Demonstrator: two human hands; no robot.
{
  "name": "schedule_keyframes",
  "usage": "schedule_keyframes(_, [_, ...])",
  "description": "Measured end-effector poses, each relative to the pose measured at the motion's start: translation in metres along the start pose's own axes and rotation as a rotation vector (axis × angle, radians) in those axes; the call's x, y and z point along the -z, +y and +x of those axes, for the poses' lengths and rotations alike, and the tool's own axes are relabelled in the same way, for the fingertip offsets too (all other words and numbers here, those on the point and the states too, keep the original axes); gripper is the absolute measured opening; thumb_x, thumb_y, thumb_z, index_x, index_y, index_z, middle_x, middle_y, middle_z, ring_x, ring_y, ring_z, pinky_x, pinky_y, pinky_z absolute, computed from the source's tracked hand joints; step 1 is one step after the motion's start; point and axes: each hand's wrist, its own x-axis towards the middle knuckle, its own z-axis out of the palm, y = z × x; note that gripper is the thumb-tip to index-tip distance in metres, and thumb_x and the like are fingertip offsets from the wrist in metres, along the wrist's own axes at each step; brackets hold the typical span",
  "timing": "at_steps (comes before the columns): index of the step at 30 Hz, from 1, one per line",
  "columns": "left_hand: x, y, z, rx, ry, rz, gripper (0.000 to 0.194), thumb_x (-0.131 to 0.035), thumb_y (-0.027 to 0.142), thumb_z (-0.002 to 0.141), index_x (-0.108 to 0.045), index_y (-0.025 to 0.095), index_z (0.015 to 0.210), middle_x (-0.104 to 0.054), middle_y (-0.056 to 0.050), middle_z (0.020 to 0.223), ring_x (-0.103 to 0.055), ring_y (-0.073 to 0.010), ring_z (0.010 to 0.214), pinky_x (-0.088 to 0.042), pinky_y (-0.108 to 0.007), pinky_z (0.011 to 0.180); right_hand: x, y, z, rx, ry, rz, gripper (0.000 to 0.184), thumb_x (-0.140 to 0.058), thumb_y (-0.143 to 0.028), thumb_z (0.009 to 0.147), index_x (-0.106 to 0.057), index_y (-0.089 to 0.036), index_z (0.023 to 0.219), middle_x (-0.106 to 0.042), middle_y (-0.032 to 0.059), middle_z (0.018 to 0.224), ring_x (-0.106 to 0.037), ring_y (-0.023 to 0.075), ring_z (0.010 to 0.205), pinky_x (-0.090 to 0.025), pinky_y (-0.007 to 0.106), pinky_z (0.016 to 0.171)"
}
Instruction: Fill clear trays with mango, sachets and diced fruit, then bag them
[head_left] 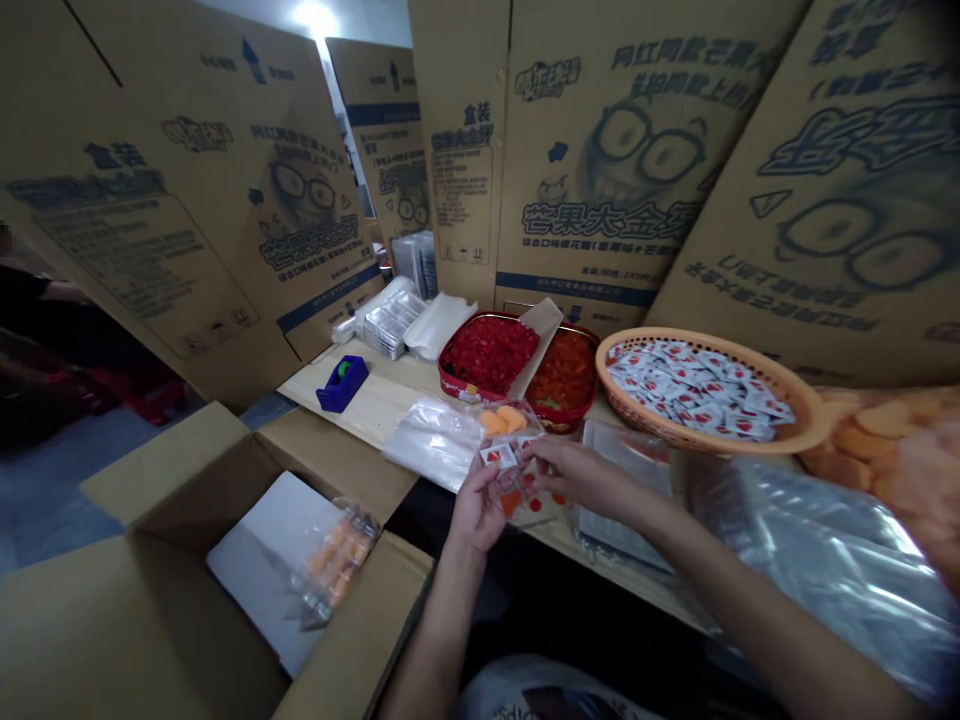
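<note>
My left hand (pixel 476 505) and my right hand (pixel 577 475) meet in front of me, both gripping a small clear plastic packet (pixel 516 490) with red and orange pieces inside. A white-and-red sachet (pixel 499 457) sits at the packet's top edge. Just beyond my hands lies a clear bag of orange pieces (pixel 502 421). Farther back are a red-rimmed tray of diced red fruit (pixel 480 352) and a tray of orange diced fruit (pixel 566 372). An orange woven basket (pixel 750 375) holds several sachets to the right.
An open cardboard box (pixel 195 480) at lower left holds filled clear packets (pixel 337 565) on a white sheet. A blue tape dispenser (pixel 343 383) and plastic bag stacks (pixel 394 322) stand on the wooden table (pixel 360 405). Printed cartons rise behind; a person (pixel 37 320) stands far left.
</note>
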Motion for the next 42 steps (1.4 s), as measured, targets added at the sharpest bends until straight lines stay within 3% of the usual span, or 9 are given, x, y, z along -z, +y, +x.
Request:
schedule_keyframes(2, [-0.001, -0.001, -0.004, 0.028, 0.012, 0.015, 0.054, -0.055, 0.014, 0.077, -0.042, 0.027, 0.128, -0.063, -0.005, 0.11, -0.061, -0.0198, 0.096, -0.044, -0.046, 0.091, -0.005, 0.004, -0.009, 0.002, 0.098, 0.06, 0.022, -0.054, -0.018, 0.073, -0.064, -0.021, 0.093, -0.064, 0.0053, 0.088, -0.057, 0.0175, 0.078, -0.046, 0.028, 0.068])
schedule_keyframes(4, [-0.001, 0.0, -0.006, 0.052, 0.026, 0.023, 0.053, -0.055, 0.015, 0.077, -0.043, 0.028, 0.127, -0.062, -0.005, 0.111, -0.061, -0.0206, 0.098, -0.044, -0.047, 0.092, -0.009, 0.017, -0.017, -0.062, 0.342, 0.071, 0.023, -0.048, -0.022, 0.078, -0.061, -0.02, 0.098, -0.063, 0.0076, 0.095, -0.057, 0.0192, 0.086, -0.046, 0.031, 0.075])
schedule_keyframes(6, [-0.001, 0.0, -0.008, 0.057, 0.039, 0.023, 0.053, -0.055, 0.015, 0.078, -0.042, 0.028, 0.127, -0.062, -0.005, 0.111, -0.061, -0.0213, 0.099, -0.043, -0.048, 0.093, -0.013, 0.038, -0.023, -0.201, 0.597, -0.019, 0.025, -0.04, -0.024, 0.084, -0.06, -0.017, 0.098, -0.062, 0.0104, 0.096, -0.056, 0.0214, 0.091, -0.044, 0.035, 0.08])
schedule_keyframes(8, [0.0, 0.0, -0.009, 0.05, 0.045, 0.021, 0.054, -0.055, 0.015, 0.078, -0.041, 0.028, 0.128, -0.063, -0.005, 0.11, -0.061, -0.0218, 0.099, -0.042, -0.048, 0.094, -0.015, 0.064, -0.025, -0.363, 0.709, -0.166, 0.029, -0.034, -0.023, 0.087, -0.06, -0.014, 0.095, -0.061, 0.0134, 0.094, -0.055, 0.0238, 0.092, -0.042, 0.037, 0.083])
schedule_keyframes(11, [0.0, -0.001, -0.012, 0.056, 0.034, 0.019, 0.055, -0.054, 0.014, 0.079, -0.038, 0.028, 0.13, -0.063, -0.005, 0.11, -0.061, -0.0224, 0.1, -0.042, -0.049, 0.093, -0.019, 0.1, -0.022, -0.527, 0.632, -0.349, 0.032, -0.031, -0.018, 0.087, -0.059, -0.011, 0.1, -0.061, 0.0161, 0.101, -0.053, 0.0261, 0.099, -0.037, 0.041, 0.088])
schedule_keyframes(14, [0.002, -0.001, -0.015, 0.069, 0.022, 0.025, 0.056, -0.054, 0.015, 0.079, -0.037, 0.029, 0.131, -0.062, -0.006, 0.113, -0.06, -0.0228, 0.102, -0.043, -0.049, 0.093, -0.022, 0.121, -0.018, -0.547, 0.524, -0.427, 0.034, -0.03, -0.018, 0.088, -0.058, -0.011, 0.107, -0.061, 0.0155, 0.108, -0.05, 0.0256, 0.106, -0.031, 0.042, 0.093])
schedule_keyframes(24, [0.01, 0.003, -0.017, 0.061, 0.034, 0.017, 0.055, -0.053, 0.014, 0.081, -0.038, 0.03, 0.131, -0.062, -0.007, 0.115, -0.06, -0.0228, 0.103, -0.043, -0.049, 0.093, -0.023, 0.124, -0.022, -0.521, 0.651, -0.441, 0.037, -0.027, -0.026, 0.091, -0.061, -0.018, 0.102, -0.062, 0.0111, 0.099, -0.048, 0.0256, 0.101, -0.029, 0.042, 0.086])
schedule_keyframes(34, [0.013, 0.003, -0.016, 0.037, 0.034, 0.044, 0.058, -0.054, 0.014, 0.08, -0.035, 0.03, 0.133, -0.06, -0.007, 0.117, -0.059, -0.0232, 0.104, -0.042, -0.051, 0.094, -0.011, 0.095, -0.023, -0.496, 0.824, -0.435, 0.044, -0.021, -0.034, 0.092, -0.056, -0.016, 0.073, -0.062, 0.0117, 0.083, -0.051, 0.0245, 0.089, -0.03, 0.039, 0.081])
schedule_keyframes(42, [0.015, 0.0, -0.017, 0.052, 0.015, 0.063, 0.058, -0.058, 0.016, 0.077, -0.039, 0.028, 0.13, -0.059, -0.008, 0.119, -0.06, -0.0234, 0.101, -0.044, -0.05, 0.091, 0.042, 0.036, -0.023, -0.454, 0.57, -0.267, 0.058, -0.025, -0.053, 0.089, -0.038, -0.022, 0.041, -0.047, 0.0028, 0.043, -0.046, 0.0153, 0.048, -0.031, 0.029, 0.058])
